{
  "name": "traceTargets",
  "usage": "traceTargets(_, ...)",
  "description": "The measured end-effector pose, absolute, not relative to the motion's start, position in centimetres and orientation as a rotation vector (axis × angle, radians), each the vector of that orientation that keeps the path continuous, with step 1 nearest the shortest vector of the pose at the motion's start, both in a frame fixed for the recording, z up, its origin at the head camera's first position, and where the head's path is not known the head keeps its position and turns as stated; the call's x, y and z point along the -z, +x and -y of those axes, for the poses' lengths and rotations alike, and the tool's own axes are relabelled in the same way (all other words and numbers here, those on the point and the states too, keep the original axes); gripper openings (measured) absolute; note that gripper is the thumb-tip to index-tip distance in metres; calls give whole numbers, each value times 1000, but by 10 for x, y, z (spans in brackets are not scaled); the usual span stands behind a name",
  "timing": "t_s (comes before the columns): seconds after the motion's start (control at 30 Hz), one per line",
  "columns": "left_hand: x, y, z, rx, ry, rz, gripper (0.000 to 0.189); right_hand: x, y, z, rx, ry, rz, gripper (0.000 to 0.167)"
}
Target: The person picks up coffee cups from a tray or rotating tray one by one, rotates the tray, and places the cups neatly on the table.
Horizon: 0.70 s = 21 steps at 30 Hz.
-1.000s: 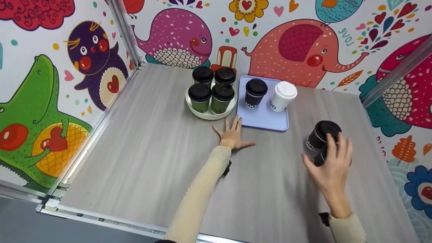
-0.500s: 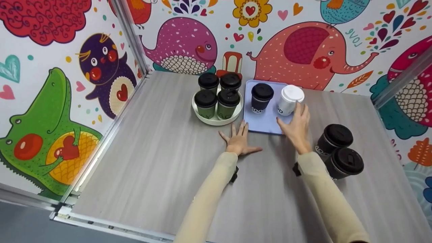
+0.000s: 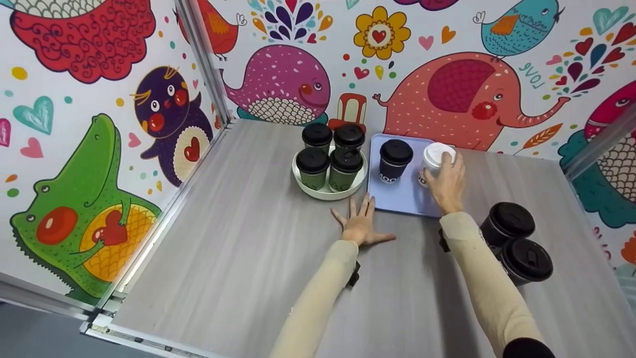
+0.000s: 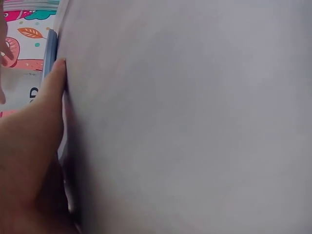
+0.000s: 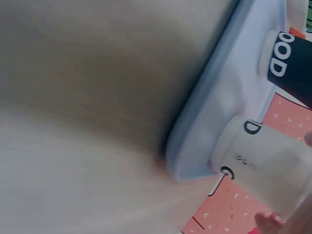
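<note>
My right hand (image 3: 448,188) grips a white lidded paper coffee cup (image 3: 433,161) by its upper part, thumb on the near left and fingers over the right side. The cup stands on the right of a lilac tray (image 3: 392,203); in the right wrist view the cup's base (image 5: 228,139) is at the tray. Beside it on the tray is a black cup (image 3: 393,164) with a black lid. My left hand (image 3: 359,227) rests flat on the table, fingers spread, just in front of the tray's left corner; its thumb (image 4: 51,90) shows in the left wrist view.
Left of the tray, a round white dish (image 3: 325,195) holds several green cups (image 3: 313,174) with black lids. Two black lidded cups, one farther (image 3: 508,221) and one nearer (image 3: 526,261), stand at the right by my right forearm. Printed walls (image 3: 412,30) border the table.
My right hand has left the two black cups at the right, moved left and away to the tray, and taken hold of the white cup. My left hand stays in place.
</note>
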<state>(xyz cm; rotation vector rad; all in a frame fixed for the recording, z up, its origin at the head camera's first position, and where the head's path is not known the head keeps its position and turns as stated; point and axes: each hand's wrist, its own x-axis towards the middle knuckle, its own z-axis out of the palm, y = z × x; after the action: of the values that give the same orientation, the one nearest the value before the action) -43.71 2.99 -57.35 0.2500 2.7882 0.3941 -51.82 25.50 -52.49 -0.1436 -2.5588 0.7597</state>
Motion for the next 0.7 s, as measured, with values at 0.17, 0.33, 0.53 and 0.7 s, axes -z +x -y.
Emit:
traceTargets(0.17, 571, -432, -29, -420, 259, -2807, 125, 530, -514, -257, -797, -92, 2487, 53)
traceTargets(0.33, 575, -431, -29, -429, 272, -2809, 125, 537, -503, -254, -839, -83, 2391, 50)
traceTargets(0.53, 584, -438, -29, -402, 268, -2777, 128, 543, -478, -248, -893, -116, 2252, 51)
traceTargets(0.7, 586, -443, -30, -398, 270, -2779, 128, 535, -453, -246, -919, -107, 2179, 53)
